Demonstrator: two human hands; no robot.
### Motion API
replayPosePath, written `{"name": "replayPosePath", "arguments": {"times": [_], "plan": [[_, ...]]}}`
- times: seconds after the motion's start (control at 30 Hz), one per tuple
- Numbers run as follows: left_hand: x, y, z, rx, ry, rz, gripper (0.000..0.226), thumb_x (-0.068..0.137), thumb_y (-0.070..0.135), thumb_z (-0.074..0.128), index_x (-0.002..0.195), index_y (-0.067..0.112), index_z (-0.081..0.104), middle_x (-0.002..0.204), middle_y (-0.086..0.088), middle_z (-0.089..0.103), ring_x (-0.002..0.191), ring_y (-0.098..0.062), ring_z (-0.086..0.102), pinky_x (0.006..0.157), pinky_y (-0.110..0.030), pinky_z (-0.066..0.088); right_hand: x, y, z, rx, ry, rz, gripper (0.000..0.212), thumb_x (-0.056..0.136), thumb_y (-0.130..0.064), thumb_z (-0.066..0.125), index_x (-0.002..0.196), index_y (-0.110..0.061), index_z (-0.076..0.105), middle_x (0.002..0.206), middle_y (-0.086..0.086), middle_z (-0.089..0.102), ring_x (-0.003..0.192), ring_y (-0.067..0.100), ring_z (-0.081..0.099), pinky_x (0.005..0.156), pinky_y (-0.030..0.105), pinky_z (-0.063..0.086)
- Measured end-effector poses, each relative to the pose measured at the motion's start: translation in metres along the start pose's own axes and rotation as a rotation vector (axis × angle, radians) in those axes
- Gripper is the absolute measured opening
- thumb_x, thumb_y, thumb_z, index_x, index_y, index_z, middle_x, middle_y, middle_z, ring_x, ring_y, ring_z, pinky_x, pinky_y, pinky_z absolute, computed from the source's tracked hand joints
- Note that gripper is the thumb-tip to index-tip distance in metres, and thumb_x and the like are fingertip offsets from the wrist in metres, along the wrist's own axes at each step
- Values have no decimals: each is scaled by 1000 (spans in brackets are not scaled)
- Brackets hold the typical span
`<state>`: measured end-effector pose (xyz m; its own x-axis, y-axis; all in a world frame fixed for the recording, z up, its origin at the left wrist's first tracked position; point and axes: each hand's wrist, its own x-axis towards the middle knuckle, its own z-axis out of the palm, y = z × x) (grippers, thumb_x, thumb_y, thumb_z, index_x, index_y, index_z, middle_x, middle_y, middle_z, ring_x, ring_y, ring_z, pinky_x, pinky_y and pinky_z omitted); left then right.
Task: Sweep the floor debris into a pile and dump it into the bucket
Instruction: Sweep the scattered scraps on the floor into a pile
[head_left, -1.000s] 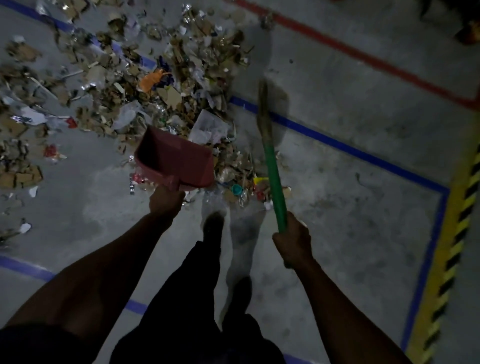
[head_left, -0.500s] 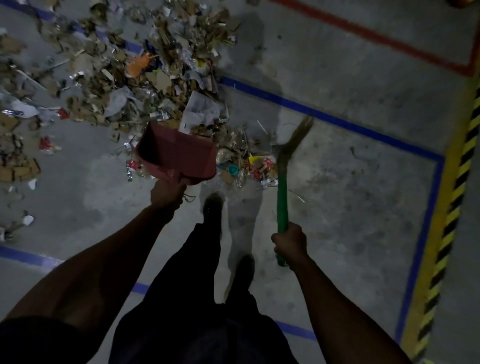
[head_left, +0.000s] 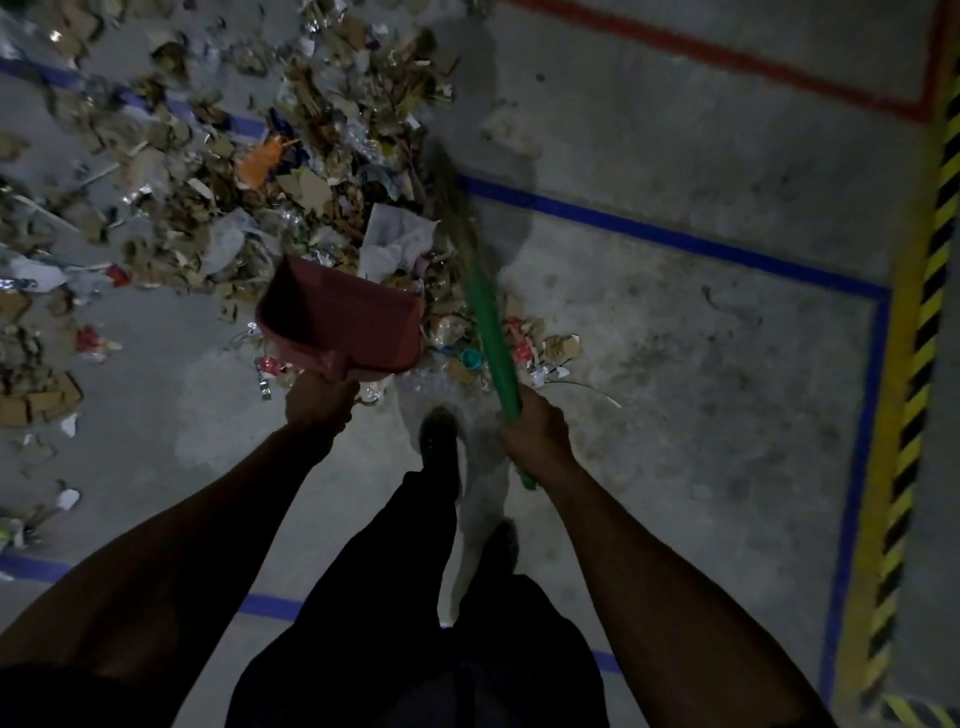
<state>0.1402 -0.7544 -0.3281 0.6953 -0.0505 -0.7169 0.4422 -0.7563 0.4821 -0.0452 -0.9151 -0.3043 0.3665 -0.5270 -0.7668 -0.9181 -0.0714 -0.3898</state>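
Observation:
A wide pile of debris, cardboard scraps, paper and wrappers, covers the concrete floor at upper left. My left hand grips the handle of a red dustpan, whose open mouth faces the pile's near edge. My right hand grips the green handle of a broom. The broom's blurred bristles lie at the pile's right edge, just beyond the dustpan. No bucket is in view.
Blue floor tape runs across the floor and down the right side. Red tape crosses the top right. A yellow-and-black hazard stripe borders the right edge. My feet stand just behind the dustpan. Loose scraps lie at far left.
The broom head has swung left, from the bare floor right of the pile back onto the pile's right edge. My right hand moved up and left. The dustpan stays about where it was.

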Motion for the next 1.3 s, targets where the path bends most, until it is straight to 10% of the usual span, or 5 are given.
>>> {"name": "replayPosePath", "arguments": {"times": [0.17, 0.67, 1.0, 1.3], "plan": [[-13, -3, -8, -31, -55, 16, 22, 83, 12, 60, 64, 5, 51, 55, -10, 48, 45, -20, 43, 43, -21, 32, -53, 43, 7, 148, 123, 87, 31, 82, -15, 60, 109, -28, 51, 82, -1, 58, 78, 29, 63, 67, 37, 55], [-71, -70, -37, -7, -161, 166, 16, 78, 16, 65, 76, 6, 52, 58, -9, 46, 43, -19, 41, 33, -15, 28, -149, 191, 132, 510, 370, 571, 42, 78, -13, 62, 119, -4, 55, 98, 21, 68, 77, 33, 69, 71, 44, 60], [-97, -107, -92, 3, -99, 203, 15, 83, 15, 65, 80, 3, 56, 67, -11, 51, 48, -20, 45, 38, -20, 34, -156, 140, 185, 261, 143, 282, 42, 77, -18, 62, 118, -9, 58, 102, 17, 68, 87, 34, 68, 75, 40, 59], [-64, -100, -139, 83, -121, 194, 21, 83, 23, 68, 78, 4, 60, 70, -13, 58, 48, -22, 51, 44, -25, 40, -190, 111, 198, 465, 266, 370, 46, 79, -9, 60, 124, -14, 56, 95, 14, 67, 77, 33, 68, 66, 38, 59]]}}
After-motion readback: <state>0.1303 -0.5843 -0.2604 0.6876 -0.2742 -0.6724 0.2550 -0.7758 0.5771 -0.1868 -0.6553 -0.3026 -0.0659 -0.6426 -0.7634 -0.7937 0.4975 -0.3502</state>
